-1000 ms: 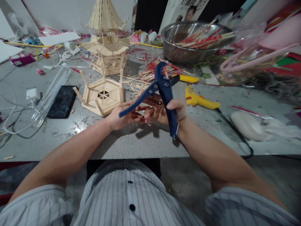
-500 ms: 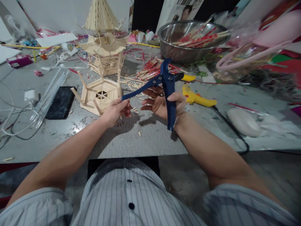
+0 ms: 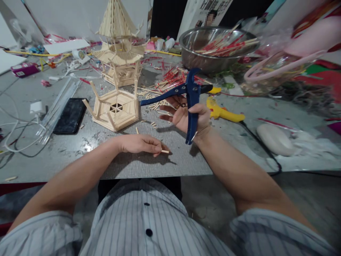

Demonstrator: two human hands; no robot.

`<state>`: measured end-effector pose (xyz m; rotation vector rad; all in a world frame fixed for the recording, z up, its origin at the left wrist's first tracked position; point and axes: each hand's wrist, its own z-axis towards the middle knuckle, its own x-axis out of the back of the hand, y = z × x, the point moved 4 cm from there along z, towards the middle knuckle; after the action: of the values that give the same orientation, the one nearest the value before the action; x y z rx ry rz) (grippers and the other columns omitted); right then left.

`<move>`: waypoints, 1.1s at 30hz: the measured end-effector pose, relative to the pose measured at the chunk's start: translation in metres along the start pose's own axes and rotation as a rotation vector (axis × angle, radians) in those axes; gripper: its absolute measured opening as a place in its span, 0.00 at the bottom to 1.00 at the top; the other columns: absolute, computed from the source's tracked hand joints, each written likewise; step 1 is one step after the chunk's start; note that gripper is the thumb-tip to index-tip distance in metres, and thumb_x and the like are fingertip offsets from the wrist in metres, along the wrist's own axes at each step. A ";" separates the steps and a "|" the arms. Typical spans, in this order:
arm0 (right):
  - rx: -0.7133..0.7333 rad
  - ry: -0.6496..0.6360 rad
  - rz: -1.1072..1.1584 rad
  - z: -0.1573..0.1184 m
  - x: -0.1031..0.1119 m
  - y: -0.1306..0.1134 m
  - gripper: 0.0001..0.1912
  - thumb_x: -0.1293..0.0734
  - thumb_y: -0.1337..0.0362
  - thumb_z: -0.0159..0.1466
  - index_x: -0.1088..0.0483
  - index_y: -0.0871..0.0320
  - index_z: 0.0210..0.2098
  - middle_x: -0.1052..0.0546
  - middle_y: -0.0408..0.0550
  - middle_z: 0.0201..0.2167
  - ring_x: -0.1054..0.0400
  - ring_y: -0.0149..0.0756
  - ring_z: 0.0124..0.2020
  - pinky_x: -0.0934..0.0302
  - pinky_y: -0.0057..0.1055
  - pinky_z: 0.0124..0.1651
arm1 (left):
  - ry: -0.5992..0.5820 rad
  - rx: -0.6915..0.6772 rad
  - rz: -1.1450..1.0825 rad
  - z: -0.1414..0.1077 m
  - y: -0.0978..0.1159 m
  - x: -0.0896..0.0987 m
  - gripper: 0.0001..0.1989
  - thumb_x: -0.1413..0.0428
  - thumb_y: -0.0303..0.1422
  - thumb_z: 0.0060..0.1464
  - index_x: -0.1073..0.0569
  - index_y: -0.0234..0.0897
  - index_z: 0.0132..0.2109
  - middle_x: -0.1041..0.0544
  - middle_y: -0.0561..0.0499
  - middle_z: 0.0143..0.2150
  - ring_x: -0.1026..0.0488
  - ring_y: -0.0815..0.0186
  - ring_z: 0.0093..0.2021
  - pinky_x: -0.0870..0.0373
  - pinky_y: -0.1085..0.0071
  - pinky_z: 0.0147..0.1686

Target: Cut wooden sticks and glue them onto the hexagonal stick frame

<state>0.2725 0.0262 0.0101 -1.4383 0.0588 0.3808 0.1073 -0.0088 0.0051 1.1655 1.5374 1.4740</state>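
Observation:
My left hand (image 3: 144, 144) is low over the near part of the table, its fingertips pinching a short piece of wooden stick (image 3: 165, 152). In my right hand (image 3: 186, 117) is a blue pipe cutter (image 3: 193, 103), one handle held between thumb and palm. Its other handle points left, and the handles are spread wide. The fingers of my right hand reach out loosely behind the tool. Left of the cutter sits a six-sided stick base (image 3: 115, 106) with a few upright posts. Behind it stands a tiered stick pavilion (image 3: 118, 46) with a pointed roof.
A steel bowl (image 3: 213, 48) holding red-and-natural sticks stands at the back. A yellow glue gun (image 3: 223, 113) with a black cord lies to the right, near a white rounded object (image 3: 274, 139). On the left are a black phone (image 3: 70, 115) and a white charger (image 3: 37, 107).
My left hand has let go of the cutter's left handle and moved down and right, where it now pinches a short stick piece. My right hand keeps the cutter, almost unmoved.

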 end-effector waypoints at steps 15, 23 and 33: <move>0.187 0.018 -0.132 -0.001 0.008 -0.009 0.18 0.43 0.53 0.46 0.29 0.44 0.34 0.21 0.48 0.43 0.37 0.52 0.59 0.36 0.60 0.43 | 0.475 -0.113 0.281 -0.003 -0.005 0.046 0.11 0.48 0.37 0.59 0.24 0.35 0.36 0.23 0.46 0.40 0.29 0.67 0.37 0.35 0.69 0.43; 0.191 -0.015 -0.301 -0.002 0.004 -0.013 0.23 0.45 0.51 0.48 0.29 0.44 0.40 0.22 0.49 0.38 0.34 0.49 0.55 0.38 0.59 0.47 | 0.734 -0.175 0.319 -0.010 -0.007 0.068 0.12 0.47 0.33 0.58 0.29 0.34 0.26 0.26 0.47 0.39 0.31 0.69 0.38 0.36 0.70 0.44; 0.470 0.233 -0.415 -0.008 0.011 -0.015 0.19 0.41 0.60 0.47 0.33 0.49 0.39 0.25 0.48 0.33 0.27 0.49 0.42 0.38 0.56 0.51 | 0.822 -0.230 0.500 -0.010 -0.012 0.082 0.09 0.45 0.34 0.55 0.29 0.36 0.28 0.27 0.48 0.35 0.31 0.66 0.37 0.37 0.69 0.42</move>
<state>0.2888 0.0201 0.0205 -0.9885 0.0336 -0.1394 0.0677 0.0641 0.0027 0.8731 1.5508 2.6215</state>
